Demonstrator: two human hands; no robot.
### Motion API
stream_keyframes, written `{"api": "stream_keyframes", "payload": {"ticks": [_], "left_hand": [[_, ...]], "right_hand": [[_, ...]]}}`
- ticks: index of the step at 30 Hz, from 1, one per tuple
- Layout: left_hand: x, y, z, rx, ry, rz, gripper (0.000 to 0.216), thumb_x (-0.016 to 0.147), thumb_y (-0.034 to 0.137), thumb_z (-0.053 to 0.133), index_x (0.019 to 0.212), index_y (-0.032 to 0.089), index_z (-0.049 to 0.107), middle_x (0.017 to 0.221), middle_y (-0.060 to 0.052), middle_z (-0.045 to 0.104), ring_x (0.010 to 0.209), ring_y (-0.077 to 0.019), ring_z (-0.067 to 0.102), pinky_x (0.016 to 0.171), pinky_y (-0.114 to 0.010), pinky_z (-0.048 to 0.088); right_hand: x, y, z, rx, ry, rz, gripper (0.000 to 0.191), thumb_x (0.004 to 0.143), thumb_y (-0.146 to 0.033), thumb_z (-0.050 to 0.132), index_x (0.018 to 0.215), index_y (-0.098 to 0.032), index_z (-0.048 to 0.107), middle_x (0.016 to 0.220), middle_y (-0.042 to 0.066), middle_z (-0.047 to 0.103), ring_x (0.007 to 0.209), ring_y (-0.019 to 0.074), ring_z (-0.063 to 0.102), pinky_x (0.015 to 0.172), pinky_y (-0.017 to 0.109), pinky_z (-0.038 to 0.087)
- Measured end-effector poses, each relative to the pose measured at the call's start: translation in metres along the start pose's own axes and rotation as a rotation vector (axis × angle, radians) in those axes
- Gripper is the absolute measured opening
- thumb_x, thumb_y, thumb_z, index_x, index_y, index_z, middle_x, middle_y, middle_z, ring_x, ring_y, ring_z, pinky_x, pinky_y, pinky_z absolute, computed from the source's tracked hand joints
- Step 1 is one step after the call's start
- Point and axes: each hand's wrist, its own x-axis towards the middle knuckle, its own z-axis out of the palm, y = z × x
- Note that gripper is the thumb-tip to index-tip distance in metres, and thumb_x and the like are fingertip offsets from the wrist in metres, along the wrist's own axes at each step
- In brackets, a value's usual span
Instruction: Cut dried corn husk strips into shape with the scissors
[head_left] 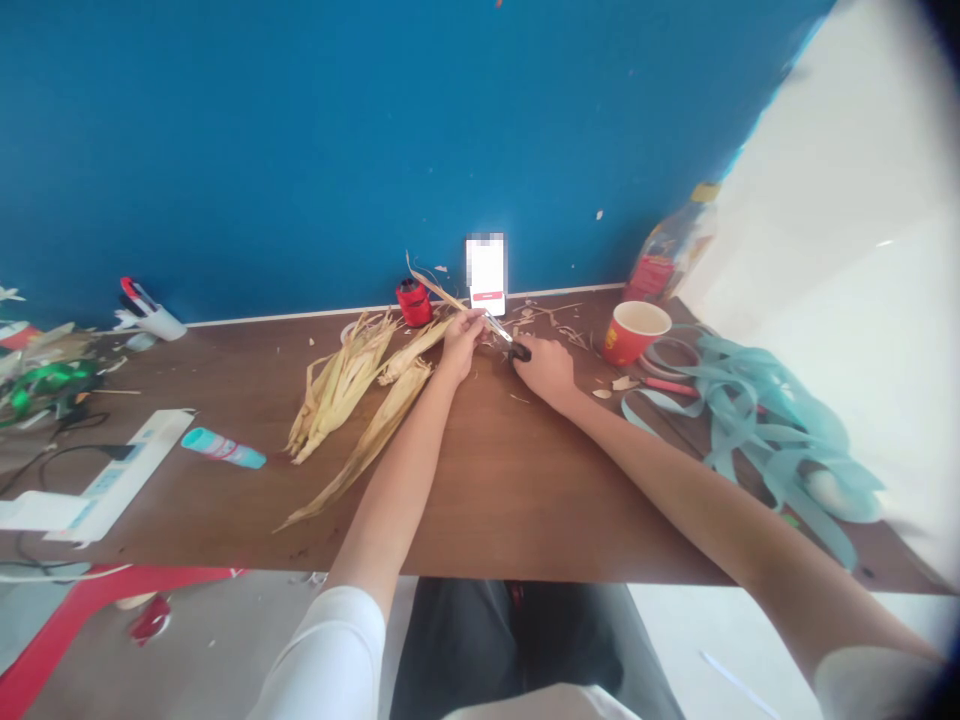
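Centrally, the right hand (546, 368) is closed around the black handles of some scissors (498, 329), their shiny metal blades pointing at the left hand (462, 345), whose fingertips are pinched on a thin, dry strip of husk (439, 288) near the back of the table (495, 480). Just behind the hands, a phone (487, 272) stands upright with a bright white screen, close to the blue wall (337, 150); a squat red pot (414, 303) sits to its left. Straw-coloured husks (341, 390), papery, ribbed and tapering, lie beside the left forearm, and brittle scraps (559, 320) litter the smooth brown wood. Near the right forearm are a red paper cup (636, 335), a clear bottle (671, 245) with a yellow cap, and a loose tangle of pale teal ribbon (750, 400). Farther left lie a light-blue tube (223, 448) and a flat white power strip (124, 480).
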Motion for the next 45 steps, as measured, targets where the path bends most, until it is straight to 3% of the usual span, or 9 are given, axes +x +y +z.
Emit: {"api": "stream_keyframes", "payload": {"ticks": [17, 45], "left_hand": [[-0.0027, 0.0022, 0.0014, 0.042, -0.046, 0.014, 0.030, 0.079, 0.017, 0.070, 0.107, 0.020, 0.058, 0.075, 0.003, 0.057, 0.067, -0.0074, 0.057, 0.066, -0.021, 0.044], [0.0006, -0.0025, -0.0014, 0.080, -0.041, 0.026, 0.022, 0.079, 0.016, 0.069, 0.101, 0.018, 0.067, 0.073, 0.002, 0.058, 0.064, -0.0075, 0.052, 0.064, -0.021, 0.043]], "right_hand": [[-0.0013, -0.0035, -0.0030, -0.042, -0.035, 0.014, 0.027, 0.086, -0.030, 0.052, 0.104, -0.028, 0.071, 0.093, 0.007, 0.072, 0.086, 0.0234, 0.063, 0.071, 0.029, 0.042], [0.0011, -0.0004, -0.0030, -0.038, -0.026, -0.018, 0.029, 0.084, -0.029, 0.053, 0.107, -0.032, 0.071, 0.096, 0.004, 0.073, 0.087, 0.0235, 0.063, 0.070, 0.029, 0.042]]}}
